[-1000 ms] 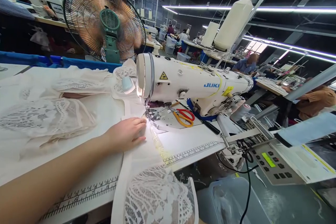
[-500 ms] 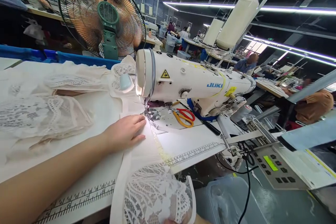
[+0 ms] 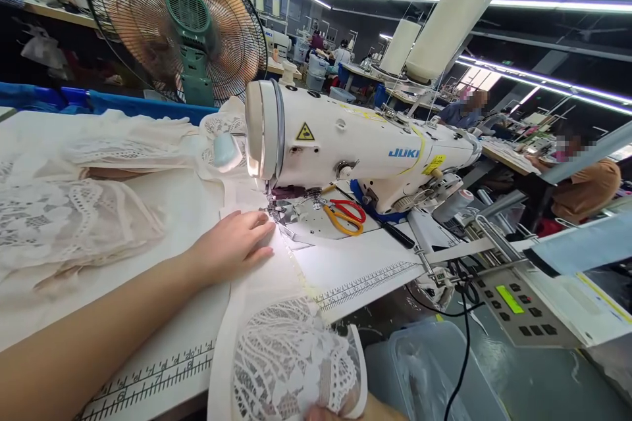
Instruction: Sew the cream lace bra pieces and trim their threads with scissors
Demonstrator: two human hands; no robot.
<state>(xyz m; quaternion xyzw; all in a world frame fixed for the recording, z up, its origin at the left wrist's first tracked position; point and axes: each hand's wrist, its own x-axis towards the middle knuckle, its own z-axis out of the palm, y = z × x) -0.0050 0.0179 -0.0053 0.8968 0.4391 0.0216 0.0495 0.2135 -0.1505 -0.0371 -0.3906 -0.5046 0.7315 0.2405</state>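
Observation:
My left hand (image 3: pixel 232 247) lies flat, fingers stretched out, on a strip of cream fabric (image 3: pixel 257 276) just in front of the presser foot (image 3: pixel 274 210) of a white sewing machine (image 3: pixel 355 148). The strip runs toward me and ends in white lace (image 3: pixel 286 362) hanging over the table's front edge. Only a sliver of my right hand (image 3: pixel 345 411) shows at the bottom edge under the lace; its fingers are hidden.
Orange-handled scissors (image 3: pixel 343 217) lie on the machine bed. More cream lace pieces (image 3: pixel 74 217) are piled at the left. A standing fan (image 3: pixel 178 20) is behind, a control panel (image 3: pixel 513 306) at the right, a plastic bin (image 3: pixel 424 375) below. Other people sit at benches behind.
The view has shifted slightly; my left hand stays flat on the fabric by the needle. A bit of my right hand has come into view under the lace.

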